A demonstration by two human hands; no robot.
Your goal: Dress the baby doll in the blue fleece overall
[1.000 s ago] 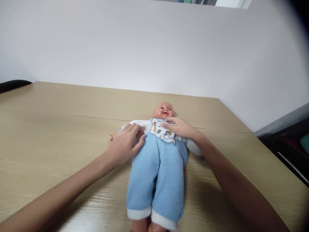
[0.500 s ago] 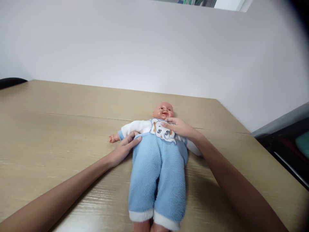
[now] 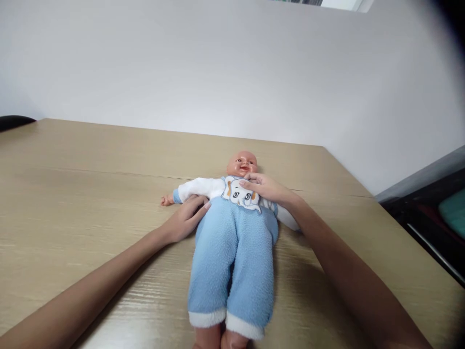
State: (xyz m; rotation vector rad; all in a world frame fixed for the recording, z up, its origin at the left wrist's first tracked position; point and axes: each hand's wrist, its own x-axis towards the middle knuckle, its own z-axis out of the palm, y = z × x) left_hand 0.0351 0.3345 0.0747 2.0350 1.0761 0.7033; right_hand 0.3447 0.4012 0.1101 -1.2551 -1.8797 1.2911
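A baby doll (image 3: 232, 242) in a fuzzy blue romper with white sleeves and an elephant patch lies on its back on the wooden table (image 3: 90, 184), head away from me. My left hand (image 3: 183, 219) grips the doll's side under its outstretched arm, thumb on the blue cloth and fingers tucked beneath. Up at the doll's chest, my right hand (image 3: 267, 189) lies by the neck, fingers curled on the romper's top edge near the patch.
A white wall rises behind the table. A dark chair back (image 3: 14, 121) shows at the far left edge. Past the table's right edge there is dark furniture with a teal object (image 3: 452, 211).
My left hand has slid off the doll's chest down to its side under the arm, uncovering the white sleeve. The right hand has stayed at the chest.
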